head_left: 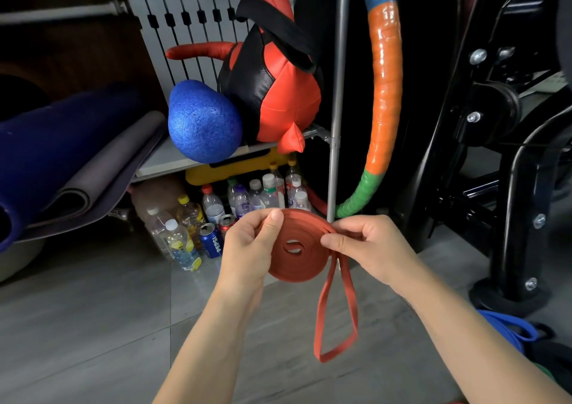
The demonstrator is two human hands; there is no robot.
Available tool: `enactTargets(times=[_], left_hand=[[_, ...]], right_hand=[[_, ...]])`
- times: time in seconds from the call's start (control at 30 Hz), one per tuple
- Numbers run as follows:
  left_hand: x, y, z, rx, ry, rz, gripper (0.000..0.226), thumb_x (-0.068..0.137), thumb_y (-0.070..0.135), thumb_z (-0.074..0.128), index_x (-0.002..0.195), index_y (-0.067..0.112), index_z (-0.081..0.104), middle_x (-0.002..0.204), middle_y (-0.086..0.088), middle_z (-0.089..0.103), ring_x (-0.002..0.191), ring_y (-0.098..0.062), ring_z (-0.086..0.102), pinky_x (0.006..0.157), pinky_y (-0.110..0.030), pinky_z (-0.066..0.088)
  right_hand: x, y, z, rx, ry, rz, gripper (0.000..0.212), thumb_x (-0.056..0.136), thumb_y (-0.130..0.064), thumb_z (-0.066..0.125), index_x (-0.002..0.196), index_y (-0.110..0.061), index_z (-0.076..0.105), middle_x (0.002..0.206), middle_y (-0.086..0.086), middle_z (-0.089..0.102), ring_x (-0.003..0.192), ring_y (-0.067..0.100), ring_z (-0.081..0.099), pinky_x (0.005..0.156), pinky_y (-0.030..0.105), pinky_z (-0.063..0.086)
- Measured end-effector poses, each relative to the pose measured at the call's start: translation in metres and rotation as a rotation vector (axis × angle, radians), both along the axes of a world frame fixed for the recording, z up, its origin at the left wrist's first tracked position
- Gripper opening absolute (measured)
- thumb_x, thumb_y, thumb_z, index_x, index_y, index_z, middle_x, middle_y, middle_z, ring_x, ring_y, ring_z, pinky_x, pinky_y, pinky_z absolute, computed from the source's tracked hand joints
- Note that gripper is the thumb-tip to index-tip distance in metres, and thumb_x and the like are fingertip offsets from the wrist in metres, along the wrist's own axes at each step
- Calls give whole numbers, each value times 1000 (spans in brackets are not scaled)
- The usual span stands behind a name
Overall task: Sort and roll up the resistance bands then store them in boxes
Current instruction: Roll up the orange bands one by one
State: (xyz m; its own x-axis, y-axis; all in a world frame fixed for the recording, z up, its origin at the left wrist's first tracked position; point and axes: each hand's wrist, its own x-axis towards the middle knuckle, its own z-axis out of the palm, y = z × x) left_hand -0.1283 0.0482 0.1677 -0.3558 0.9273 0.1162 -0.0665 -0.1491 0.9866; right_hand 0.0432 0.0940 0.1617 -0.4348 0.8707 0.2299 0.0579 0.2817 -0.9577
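A red resistance band [297, 264] is wound into a flat coil held in the air above the grey floor. My left hand [247, 246] grips the coil's left side, thumb on top. My right hand [368, 246] pinches the coil's right edge where the loose end leaves it. That free end hangs down as a loop [335, 326] below the coil. A blue resistance band [507, 326] lies on the floor at the lower right, partly cut off by the frame edge. No box is in view.
Behind the hands stand several plastic bottles [213, 205] and drink cans [212, 239] under a shelf with a blue foam ball [204, 122] and a red punching bag [278, 94]. Rolled mats [62, 162] lie left. A black machine frame [510, 187] stands right.
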Motion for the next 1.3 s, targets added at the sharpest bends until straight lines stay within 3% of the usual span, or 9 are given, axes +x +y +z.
enactTargets(times=[0.37, 0.53, 0.67, 0.77, 0.87, 0.97, 1.1, 1.2, 1.3], left_hand=[[0, -3, 3, 5, -237, -68, 35, 94, 26, 47, 107, -4, 60, 90, -18, 69, 79, -27, 66, 76, -44, 55], [-13, -1, 4, 83, 245, -174, 16, 77, 26, 65, 92, 19, 66, 76, 8, 73, 72, -4, 67, 64, -15, 50], [-8, 0, 0, 13, 367, -123, 20, 87, 6, 63, 85, 25, 67, 71, 14, 70, 70, -3, 65, 68, -15, 50], [-5, -2, 1, -36, 508, -120, 20, 88, 10, 63, 85, 30, 62, 77, 13, 68, 74, -6, 64, 72, -21, 51], [1, -6, 3, -68, 865, -191, 35, 78, 23, 73, 105, 35, 55, 106, 11, 62, 96, -9, 59, 86, -27, 47], [13, -8, 1, -59, 1137, -238, 56, 76, 25, 73, 126, 36, 50, 120, 10, 58, 110, -13, 52, 94, -30, 43], [11, -5, 1, -40, 969, -223, 33, 77, 15, 70, 103, 34, 64, 99, 14, 66, 94, -5, 58, 82, -17, 43], [5, -4, 4, 5, 808, -137, 37, 77, 11, 72, 89, 44, 60, 85, 25, 64, 84, 10, 57, 73, -4, 41], [2, -3, 5, 44, 714, -77, 44, 76, 9, 74, 84, 48, 56, 78, 29, 63, 82, 14, 58, 72, -3, 43]], right_hand=[[-6, -4, -7, -88, 104, -2, 14, 72, -13, 76, 79, -25, 74, 71, -6, 74, 64, 2, 67, 56, 9, 47], [6, 1, -1, -11, -65, 2, 16, 75, -11, 76, 80, -27, 75, 76, -5, 75, 73, 6, 70, 65, 14, 52], [9, 3, 1, 62, -195, 7, 15, 76, -15, 77, 77, -30, 75, 72, -5, 74, 70, 5, 69, 68, 18, 54], [12, 4, 0, 81, -256, 19, 24, 77, -19, 77, 69, -41, 72, 66, -10, 71, 62, -2, 63, 62, 15, 49], [13, 6, 0, 117, -363, 46, 18, 77, -25, 77, 75, -42, 72, 65, -12, 70, 59, -3, 60, 59, 18, 48], [10, 7, -2, 153, -443, 51, 14, 75, -30, 78, 81, -41, 71, 74, -8, 72, 71, 9, 68, 70, 32, 56], [12, 7, -1, 96, -286, 76, 17, 74, -27, 79, 79, -43, 72, 75, -11, 73, 72, 4, 69, 68, 21, 54], [13, 8, 0, 26, -153, 86, 24, 72, -23, 78, 81, -45, 74, 83, -11, 75, 81, 4, 71, 73, 15, 53], [11, 8, -1, -9, -71, 77, 28, 74, -15, 76, 80, -43, 75, 83, -9, 75, 81, 6, 71, 71, 14, 52]])
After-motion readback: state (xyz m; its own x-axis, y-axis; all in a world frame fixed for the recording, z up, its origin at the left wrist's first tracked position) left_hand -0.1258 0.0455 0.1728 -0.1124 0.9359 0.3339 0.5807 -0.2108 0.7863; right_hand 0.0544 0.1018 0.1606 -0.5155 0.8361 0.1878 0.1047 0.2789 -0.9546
